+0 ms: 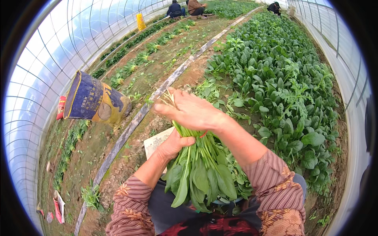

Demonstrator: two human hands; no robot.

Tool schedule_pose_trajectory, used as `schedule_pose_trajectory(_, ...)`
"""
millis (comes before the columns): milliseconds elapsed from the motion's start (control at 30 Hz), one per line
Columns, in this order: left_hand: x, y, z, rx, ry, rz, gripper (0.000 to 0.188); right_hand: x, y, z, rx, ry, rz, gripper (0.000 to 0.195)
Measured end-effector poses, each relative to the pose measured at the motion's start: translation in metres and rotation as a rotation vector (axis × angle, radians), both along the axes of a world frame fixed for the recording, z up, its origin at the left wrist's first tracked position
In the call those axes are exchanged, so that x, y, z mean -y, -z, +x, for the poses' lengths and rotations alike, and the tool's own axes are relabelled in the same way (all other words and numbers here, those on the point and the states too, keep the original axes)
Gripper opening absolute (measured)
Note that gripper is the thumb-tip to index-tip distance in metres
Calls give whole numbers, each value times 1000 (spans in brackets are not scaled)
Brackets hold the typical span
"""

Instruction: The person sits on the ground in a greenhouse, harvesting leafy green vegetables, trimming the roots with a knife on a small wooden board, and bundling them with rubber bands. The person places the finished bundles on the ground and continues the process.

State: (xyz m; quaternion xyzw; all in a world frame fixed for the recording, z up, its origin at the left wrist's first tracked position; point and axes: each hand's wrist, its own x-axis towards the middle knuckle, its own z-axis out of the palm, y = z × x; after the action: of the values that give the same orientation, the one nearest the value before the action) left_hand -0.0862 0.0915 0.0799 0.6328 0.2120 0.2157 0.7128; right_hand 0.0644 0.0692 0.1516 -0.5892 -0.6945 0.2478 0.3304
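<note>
A bunch of spinach (200,174) hangs leaves down over my lap, its root end up. My left hand (174,144) is closed around the stems, thumb across the front. Around the upper end lies my right hand (192,110), with pale roots (169,100) showing between thumb and forefinger; its palm and the root end behind it are hidden. A red tie (203,134) shows on the stems just below my right wrist. More loose greens (240,180) lie behind the bunch, above a partly hidden blue rim (227,202).
Growing spinach (283,76) fills the right bed. A pale board (153,143) sits behind my left wrist. Across a long grey strip (135,121) stands a blue and yellow sack (97,100). Cut bunches (130,67) lie in rows; several people (174,9) crouch farther off.
</note>
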Motion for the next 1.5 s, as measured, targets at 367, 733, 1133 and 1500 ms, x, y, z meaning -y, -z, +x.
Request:
schedule_pose_trajectory(367, 35, -19, -17, 400, 139, -358, 99, 101, 39, 53, -365, -122, -50, 90)
schedule_pose_trajectory(733, 43, -20, -29, 896, 297, -328, 94, 123, 82, 53, -644, -99, -116, 91)
schedule_pose_trajectory(1133, 18, -50, -332, 349, -947, 268, 59, 160, 136, 87, -549, 269, -328, 61)
schedule_pose_trajectory(1500, 206, 222, -467, -1857, -995, 73, 80, 135, 189, 82, -416, 228, -717, 44)
